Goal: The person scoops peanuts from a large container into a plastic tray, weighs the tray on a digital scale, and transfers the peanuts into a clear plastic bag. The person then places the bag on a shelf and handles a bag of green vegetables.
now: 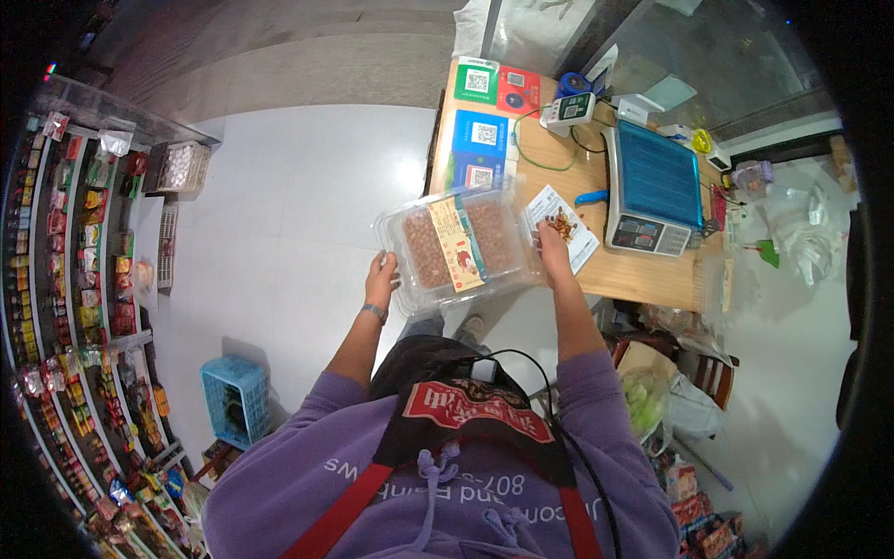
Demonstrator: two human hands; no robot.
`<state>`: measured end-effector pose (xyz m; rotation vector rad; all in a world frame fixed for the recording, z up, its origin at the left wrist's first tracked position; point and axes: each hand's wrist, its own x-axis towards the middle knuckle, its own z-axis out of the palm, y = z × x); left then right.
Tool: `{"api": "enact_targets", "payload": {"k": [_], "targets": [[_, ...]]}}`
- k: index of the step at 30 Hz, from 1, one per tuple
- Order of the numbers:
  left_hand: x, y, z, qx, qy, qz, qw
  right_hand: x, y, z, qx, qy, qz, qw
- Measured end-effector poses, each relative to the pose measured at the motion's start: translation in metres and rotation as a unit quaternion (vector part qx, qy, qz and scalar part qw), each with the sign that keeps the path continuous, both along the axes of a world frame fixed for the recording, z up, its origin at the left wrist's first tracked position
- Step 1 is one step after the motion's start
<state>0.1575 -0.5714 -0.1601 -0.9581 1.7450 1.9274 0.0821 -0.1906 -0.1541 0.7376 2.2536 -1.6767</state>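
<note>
A clear plastic box [423,251] of reddish-brown nuts, with a printed paper band across it, is held in front of me, partly over the wooden table's left edge. My left hand [382,276] grips its left end. My right hand [548,250] is at the box's right end, beside a printed sheet of paper [581,246] with a small pile of brown bits [561,225] on it. The fingertips of my right hand are partly hidden, so I cannot tell whether they grip the box.
A weighing scale [656,182] with a blue tray stands on the wooden table [632,283]. Payment code cards [482,133] lie at its left side. A blue plastic crate [234,402] sits on the floor at left, near shelves of packets [87,258]. A chair with bags [688,391] stands at right.
</note>
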Motion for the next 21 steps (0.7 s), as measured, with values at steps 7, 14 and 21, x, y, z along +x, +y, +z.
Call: {"api": "enact_targets", "payload": {"k": [7, 14, 21], "targets": [[-0.002, -0.010, -0.018, 0.081, -0.016, -0.032, 0.996, -0.016, 0.020, 0.002, -0.169, -0.110, 0.040, 0.979], [-0.013, 0.001, -0.016, 0.022, -0.004, -0.090, 0.996, -0.046, 0.029, -0.008, -0.166, -0.202, 0.222, 0.939], [0.015, -0.005, 0.015, 0.044, 0.025, -0.013, 0.999, -0.035, 0.009, -0.006, -0.185, -0.247, 0.159, 0.938]]}}
